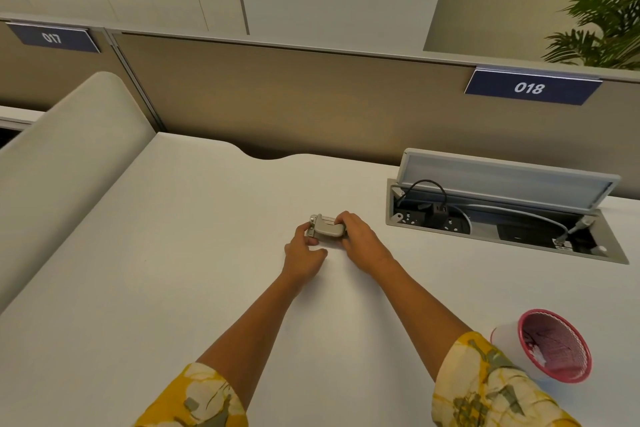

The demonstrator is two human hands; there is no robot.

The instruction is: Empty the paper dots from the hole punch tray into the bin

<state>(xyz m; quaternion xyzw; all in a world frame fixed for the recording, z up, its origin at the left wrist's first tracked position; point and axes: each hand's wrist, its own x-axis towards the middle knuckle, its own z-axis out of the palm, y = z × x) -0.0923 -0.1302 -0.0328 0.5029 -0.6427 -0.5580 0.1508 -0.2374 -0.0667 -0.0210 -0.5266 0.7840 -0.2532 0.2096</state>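
A small grey hole punch (327,226) rests on the white desk (194,253) near its middle. My left hand (304,255) grips its left end with thumb and fingers. My right hand (360,239) holds its right end from above. The tray underneath is hidden by my fingers. A pink mesh bin (550,345) stands on the desk at the near right, apart from both hands, with some white scraps inside.
An open cable box (502,215) with sockets, plugs and cables is sunk into the desk at the right, lid raised. A beige partition (311,97) with signs 017 and 018 closes the back. A grey padded divider (69,156) runs along the left.
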